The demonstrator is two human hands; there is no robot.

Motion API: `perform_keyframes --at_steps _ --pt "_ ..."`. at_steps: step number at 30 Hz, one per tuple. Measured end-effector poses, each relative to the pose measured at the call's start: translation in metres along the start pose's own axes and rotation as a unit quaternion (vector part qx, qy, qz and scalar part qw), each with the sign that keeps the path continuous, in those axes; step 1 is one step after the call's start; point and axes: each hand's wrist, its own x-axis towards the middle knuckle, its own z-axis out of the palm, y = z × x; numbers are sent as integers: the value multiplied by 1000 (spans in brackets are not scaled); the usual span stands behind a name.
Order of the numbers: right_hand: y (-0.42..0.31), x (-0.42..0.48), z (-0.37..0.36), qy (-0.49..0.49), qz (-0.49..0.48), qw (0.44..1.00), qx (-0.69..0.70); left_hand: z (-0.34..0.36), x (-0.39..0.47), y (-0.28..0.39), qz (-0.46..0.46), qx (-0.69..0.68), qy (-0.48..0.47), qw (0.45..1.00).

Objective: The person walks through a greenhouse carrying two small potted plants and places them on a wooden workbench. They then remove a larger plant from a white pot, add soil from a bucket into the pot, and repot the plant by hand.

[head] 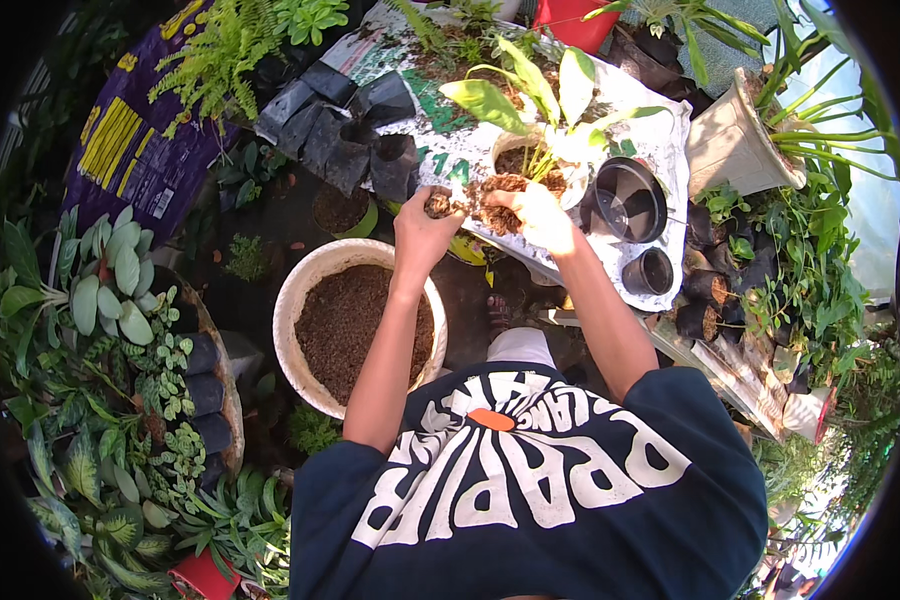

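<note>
My left hand (426,232) is closed around a small brown clump of root and soil (439,205) at the front edge of a table covered with white printed sacking (660,127). Just right of it, my right hand (536,214) holds the brown root ball (501,202) of a leafy green plant (536,90), thumb and fingers pressed into it. Behind the root ball stands a pale pot (511,144) with soil in it. An empty black plastic pot (631,201) lies right of my right hand, with a smaller black pot (647,271) nearer the table's corner.
Several black grow bags (345,142) lie on the table's left part. A large cream pot of soil (285,322) stands below my left forearm. A white planter (742,142) leans at the right. Potted foliage (120,300) crowds the left side, and a purple sack (135,142) lies upper left.
</note>
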Motion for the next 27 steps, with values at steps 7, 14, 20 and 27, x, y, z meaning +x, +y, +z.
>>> perform_keyframes --at_steps 7,14,20,27 --pt "-18 25 -96 41 -114 992 30 108 67 42 -7 42 -55 998" --pt "-30 32 -118 28 -193 920 -340 147 70 25 46 136 -67 987" --pt "-32 39 -128 10 -150 804 -575 153 69 16 6 203 -88 975" --pt "-41 15 -122 53 -174 872 -455 159 44 13 121 241 -69 960"
